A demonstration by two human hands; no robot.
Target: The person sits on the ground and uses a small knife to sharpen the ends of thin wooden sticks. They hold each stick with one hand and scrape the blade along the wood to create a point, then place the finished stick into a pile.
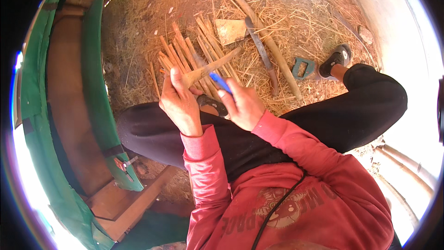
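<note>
The ground (132, 30) around the pile (180, 40) of thin sticks is brown earth, with loose straw (319, 23) mainly to the right of the pile. A green sheet (95, 65) stands to the left of the pile, and a pale wall (402, 23) is well to its right. A machete (259, 44) and a long pole (277, 55) lie nearer on that right side.

The wood piece (210, 68) is above the near part of the pile. The left hand (179, 104) holds its wide end between thumb and fingers. The right hand (245, 104) has its fingers closed around a blue tool (219, 82), just beside the wood; I cannot tell if they touch.

The wood piece is yellow-brown, long, slightly tilted, and narrows toward its far end.
</note>
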